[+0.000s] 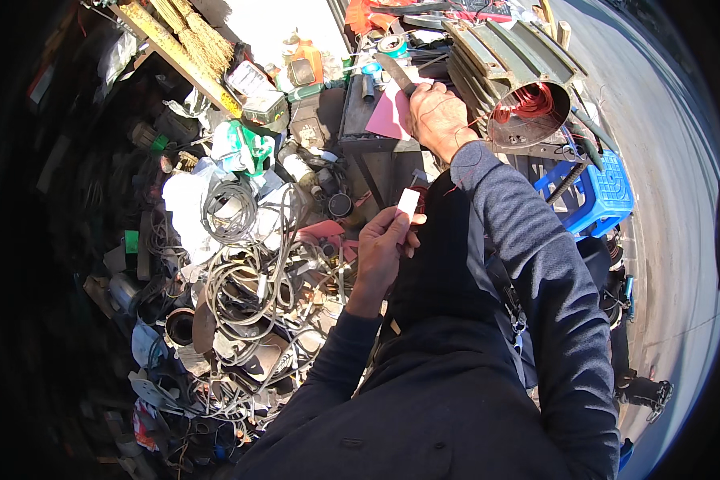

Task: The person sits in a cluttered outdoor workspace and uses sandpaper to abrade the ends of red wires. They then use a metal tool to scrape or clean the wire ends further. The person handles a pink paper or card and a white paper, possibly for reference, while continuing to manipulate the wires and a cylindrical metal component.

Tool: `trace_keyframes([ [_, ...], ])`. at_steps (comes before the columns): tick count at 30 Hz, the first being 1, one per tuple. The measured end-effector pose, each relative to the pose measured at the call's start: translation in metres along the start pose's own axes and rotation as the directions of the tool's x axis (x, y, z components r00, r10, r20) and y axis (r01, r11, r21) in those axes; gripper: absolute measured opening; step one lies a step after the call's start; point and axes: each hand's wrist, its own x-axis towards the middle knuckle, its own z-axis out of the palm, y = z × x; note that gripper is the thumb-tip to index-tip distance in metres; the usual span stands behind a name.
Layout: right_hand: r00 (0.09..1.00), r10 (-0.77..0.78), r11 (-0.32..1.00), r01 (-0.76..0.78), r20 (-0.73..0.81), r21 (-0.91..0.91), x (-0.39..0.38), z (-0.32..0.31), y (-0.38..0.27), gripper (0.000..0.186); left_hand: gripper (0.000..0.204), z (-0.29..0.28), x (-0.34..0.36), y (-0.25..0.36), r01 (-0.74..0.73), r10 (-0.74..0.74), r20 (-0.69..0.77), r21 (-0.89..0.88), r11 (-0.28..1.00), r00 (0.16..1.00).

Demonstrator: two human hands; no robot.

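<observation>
My left hand [386, 246] pinches a small pale strip [409, 202], bright in the sun, between thumb and fingers in front of my lap. My right hand [438, 118] rests at the bench's near edge, closed around a knife; its broad, dark blade [394, 72] points up and to the left. Beneath that hand and blade lies a pink sheet [386, 116], partly covered. Just right of my right hand stands a finned metal motor housing [488, 60], its open end showing red-brown copper wire windings [530, 102].
A blue plastic stool [604, 192] stands at the right. Coiled cables [252, 300] and scrap cover the ground at left. A roll of tape [393, 45] and tools lie on the dark bench [358, 120]. A straw broom [192, 32] leans at the upper left.
</observation>
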Motion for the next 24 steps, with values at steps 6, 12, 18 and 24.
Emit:
trace_keyframes([
  [6, 0.992, 0.090, 0.917, -0.046, -0.093, 0.397, -0.012, -0.043, -0.007, 0.050, 0.023, 0.003, -0.011, -0.007, -0.038, 0.035, -0.041, -0.068, 0.997, 0.999],
  [12, 0.979, 0.133, 0.773, -0.200, 0.154, 0.602, -0.095, -0.093, -0.007, 0.043, 0.025, 0.004, -0.027, -0.019, -0.120, 0.126, 0.033, -0.138, 0.983, 0.991],
  [18, 0.989, 0.073, 0.798, -0.135, 0.128, 0.587, -0.247, -0.129, 0.010, 0.035, 0.023, 0.008, -0.044, -0.036, -0.037, 0.075, 0.131, -0.270, 0.962, 0.989],
  [24, 0.958, 0.237, 0.785, -0.285, 0.158, 0.550, -0.323, -0.130, 0.033, 0.036, 0.038, 0.050, -0.045, -0.059, 0.060, -0.008, 0.259, -0.196, 0.979, 0.966],
])
